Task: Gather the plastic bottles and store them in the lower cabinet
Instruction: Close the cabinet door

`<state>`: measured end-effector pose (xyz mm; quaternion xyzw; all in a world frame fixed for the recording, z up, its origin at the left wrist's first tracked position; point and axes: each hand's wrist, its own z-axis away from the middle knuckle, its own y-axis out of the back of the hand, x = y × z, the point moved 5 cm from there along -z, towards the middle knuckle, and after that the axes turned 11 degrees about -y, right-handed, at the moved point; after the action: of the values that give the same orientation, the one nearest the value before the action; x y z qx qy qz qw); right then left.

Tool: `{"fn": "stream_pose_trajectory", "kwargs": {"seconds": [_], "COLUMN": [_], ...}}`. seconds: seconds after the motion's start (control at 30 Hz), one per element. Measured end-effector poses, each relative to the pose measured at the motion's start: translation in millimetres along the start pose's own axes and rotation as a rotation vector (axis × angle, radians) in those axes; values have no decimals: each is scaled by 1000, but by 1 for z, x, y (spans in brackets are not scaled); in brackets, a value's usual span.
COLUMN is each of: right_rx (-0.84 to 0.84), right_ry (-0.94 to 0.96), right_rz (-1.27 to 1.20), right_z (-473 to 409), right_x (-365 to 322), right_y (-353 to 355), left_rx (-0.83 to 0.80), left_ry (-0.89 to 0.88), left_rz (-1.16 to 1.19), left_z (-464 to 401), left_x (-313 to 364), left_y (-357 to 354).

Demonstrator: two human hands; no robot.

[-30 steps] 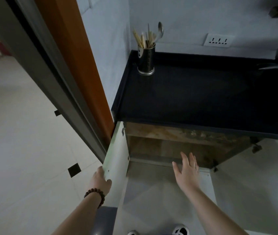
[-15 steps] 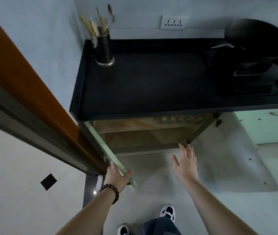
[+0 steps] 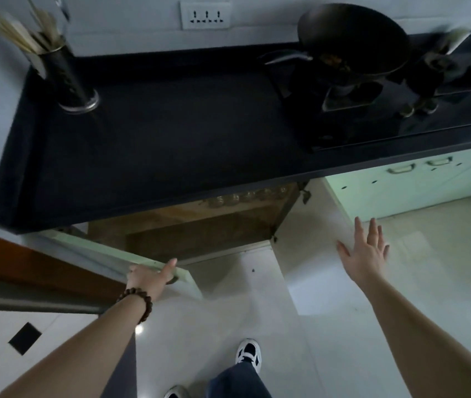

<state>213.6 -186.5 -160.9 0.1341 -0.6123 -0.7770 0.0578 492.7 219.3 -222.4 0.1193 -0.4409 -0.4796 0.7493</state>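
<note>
Counter: the long black stone countertop point(image 3: 171, 133) fills the upper half of the view and serves as the landmark below.
Cabinet: the brown-lined lower cabinet point(image 3: 199, 225) stands open directly under the counter's front edge; both doors are swung out.
Right door: the pale green cabinet door point(image 3: 309, 225) hangs wide open below the counter, to the right of the opening.
Left door: the pale green left door point(image 3: 107, 254) angles out below the counter's left end.
Pan: a black round frying pan point(image 3: 352, 38) sits on the counter's right end.
Bottles: a row of clear plastic bottles point(image 3: 245, 196) lies inside the cabinet, just under the counter edge; blurred.
Right hand point(image 3: 363, 254): released, fingers spread, holding nothing; it has swung away from the opening since a moment ago.
Left hand point(image 3: 151, 277): grasping the left door's outer edge.
Meaning: storing looks done; closing the doors seems next.
</note>
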Motion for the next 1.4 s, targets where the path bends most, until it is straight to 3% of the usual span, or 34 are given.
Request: {"fn": "stream_pose_trajectory", "kwargs": {"seconds": [0.1,0.27,0.47,0.57,0.67,0.83,1.03,1.4], "right_rx": [-133,-174,-348,-511,-648,-718,-536,-458], "right_ry": [-64,-67,38,54,134,235,34,-147], "right_rz": [3,-80,-309,-408,-390,-406,-574,-660], "right_z": [-7,7,38,53,63,75,86,63], "right_x": [21,21,-14,-34,-64,-116,-175,-249], "right_y": [-16,-27,-35,-46,-56,-63,-77,-100], "left_rx": [30,58,9,-24,15,72,68,-21], "left_ry": [7,-13,23,-41,-103,-80,-67,-201], "left_rz": [-10,-12,98,113,150,287,288,222], "left_z": [-5,-8,-1,9,19,16,0,-58], "left_x": [9,14,9,6,5,8,19,43], "left_y": [-2,-1,0,-3,-5,-8,-8,11]}}
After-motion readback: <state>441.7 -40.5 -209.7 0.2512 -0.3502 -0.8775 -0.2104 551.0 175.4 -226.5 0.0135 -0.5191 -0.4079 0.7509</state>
